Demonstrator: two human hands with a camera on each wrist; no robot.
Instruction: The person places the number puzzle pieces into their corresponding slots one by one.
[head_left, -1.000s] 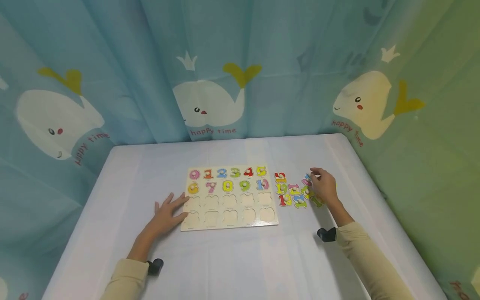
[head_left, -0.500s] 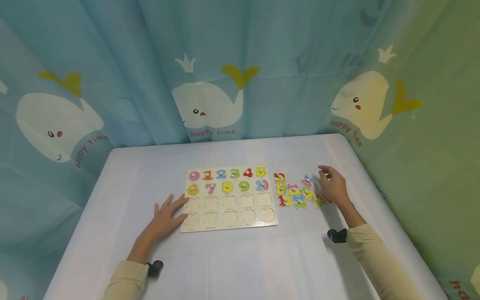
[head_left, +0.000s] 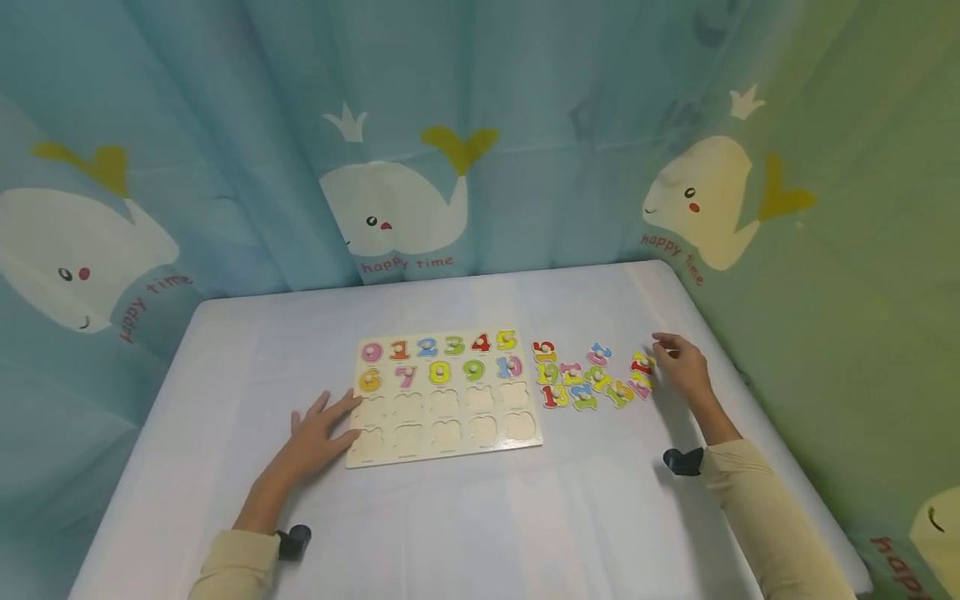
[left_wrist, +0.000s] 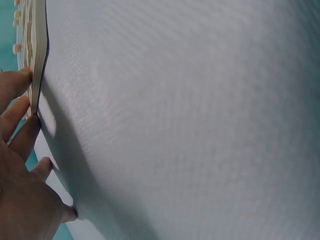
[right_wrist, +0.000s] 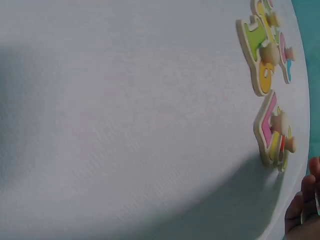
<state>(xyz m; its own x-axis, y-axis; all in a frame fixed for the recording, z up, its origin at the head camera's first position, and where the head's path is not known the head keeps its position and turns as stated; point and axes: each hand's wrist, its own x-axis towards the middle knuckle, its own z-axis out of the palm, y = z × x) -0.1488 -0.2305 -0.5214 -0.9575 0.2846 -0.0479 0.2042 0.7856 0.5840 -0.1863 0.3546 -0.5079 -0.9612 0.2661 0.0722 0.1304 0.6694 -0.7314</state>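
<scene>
My left hand (head_left: 311, 437) rests at the left edge of a wooden number puzzle board (head_left: 352, 460), fingers spread and fingertips touching it. In the left wrist view, straight fingers (left_wrist: 25, 137) meet the board's edge (left_wrist: 37, 60). Knobbed numbers from 0 to 10 sit in the upper two rows; the lower recesses are bare. My right hand (head_left: 684, 367) hovers right of the loose number pieces, fingers loosely bent, nothing visible in them. Nearest to it lie a red-and-yellow number piece (head_left: 642, 363) and a pink-and-yellow number piece (right_wrist: 270, 127).
Several loose number pieces lie right of the board, among them a red-and-orange 15 (head_left: 544, 352), a red-and-yellow 13 (head_left: 553, 396) and a blue-and-pink piece (head_left: 598, 355). A white cloth (head_left: 450, 525) covers the table. A whale-print curtain (head_left: 525, 208) hangs behind and to the right.
My right hand has moved right, away from the blue-and-pink piece, uncovering the two rightmost pieces. The head view has turned slightly right. The left hand stays on the board.
</scene>
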